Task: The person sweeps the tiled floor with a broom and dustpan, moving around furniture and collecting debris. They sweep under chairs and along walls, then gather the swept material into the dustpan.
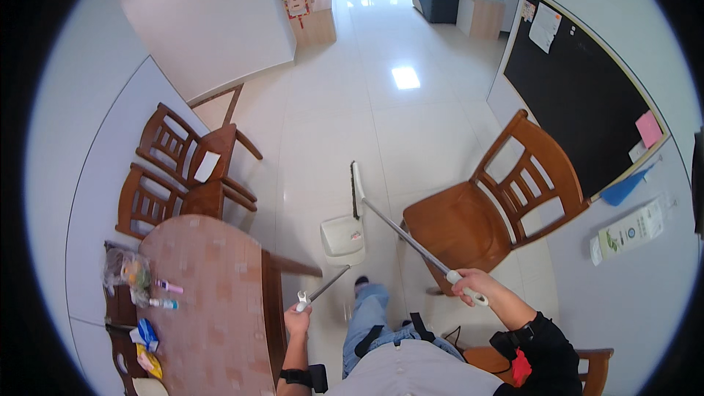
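Observation:
My right hand [474, 286] is closed around the white grip of a broom [407, 236], whose metal handle slants down to a white head with dark bristles on the tiled floor. My left hand [297, 317] grips the white top of a long-handled dustpan [342, 238]. The pale pan lies on the floor ahead of my feet, with a small reddish mark or scrap in it. The broom head stands just beyond the pan's far edge, its bristles close to it; whether they touch, I cannot tell.
A wooden table [213, 308] with a plastic bag and small bottles stands at my left, two wooden chairs [183, 194] beyond it. Close on my right is another wooden chair [466, 224], below a blackboard [579, 88]. A dark armchair [434, 4] sits far ahead.

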Demonstrator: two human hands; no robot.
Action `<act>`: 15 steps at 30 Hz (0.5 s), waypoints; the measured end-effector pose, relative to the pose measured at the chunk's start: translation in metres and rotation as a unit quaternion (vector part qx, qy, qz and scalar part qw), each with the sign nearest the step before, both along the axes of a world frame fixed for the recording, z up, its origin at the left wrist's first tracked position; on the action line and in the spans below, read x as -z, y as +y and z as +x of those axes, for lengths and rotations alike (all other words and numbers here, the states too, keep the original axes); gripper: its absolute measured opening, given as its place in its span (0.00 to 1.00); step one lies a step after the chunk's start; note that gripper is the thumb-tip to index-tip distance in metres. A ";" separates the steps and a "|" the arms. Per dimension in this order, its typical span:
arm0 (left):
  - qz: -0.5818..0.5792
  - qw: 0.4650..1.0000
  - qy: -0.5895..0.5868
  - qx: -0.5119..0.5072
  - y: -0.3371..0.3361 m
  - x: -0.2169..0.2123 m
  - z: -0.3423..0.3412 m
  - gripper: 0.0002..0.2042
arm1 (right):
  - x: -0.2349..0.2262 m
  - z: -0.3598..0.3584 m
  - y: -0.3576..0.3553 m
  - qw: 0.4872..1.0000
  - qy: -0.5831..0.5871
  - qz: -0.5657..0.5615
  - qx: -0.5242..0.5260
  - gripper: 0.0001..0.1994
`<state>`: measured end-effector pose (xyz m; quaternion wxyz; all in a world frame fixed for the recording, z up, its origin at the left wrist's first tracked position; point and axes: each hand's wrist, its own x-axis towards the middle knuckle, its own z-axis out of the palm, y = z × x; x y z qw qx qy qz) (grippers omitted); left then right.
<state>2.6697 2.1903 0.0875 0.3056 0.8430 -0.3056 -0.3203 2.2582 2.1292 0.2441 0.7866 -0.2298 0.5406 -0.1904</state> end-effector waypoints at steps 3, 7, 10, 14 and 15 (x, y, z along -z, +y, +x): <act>-0.003 0.999 -0.027 0.023 -0.080 0.006 0.009 0.12 | 0.012 0.002 -0.082 0.993 -0.083 0.045 0.076 0.09; 0.025 0.996 -0.021 0.079 -0.196 0.010 0.024 0.13 | 0.026 0.006 -0.178 0.979 -0.130 0.050 0.148 0.10; 0.037 0.990 -0.069 0.117 -0.292 0.008 0.025 0.14 | 0.032 0.007 -0.242 0.968 -0.133 0.059 0.207 0.11; 0.036 0.986 -0.049 0.158 -0.399 0.007 0.018 0.15 | 0.039 -0.007 -0.314 0.944 -0.169 0.070 0.275 0.12; 0.044 0.986 -0.029 0.159 -0.431 0.008 0.010 0.15 | 0.042 -0.013 -0.334 0.935 -0.176 0.086 0.296 0.12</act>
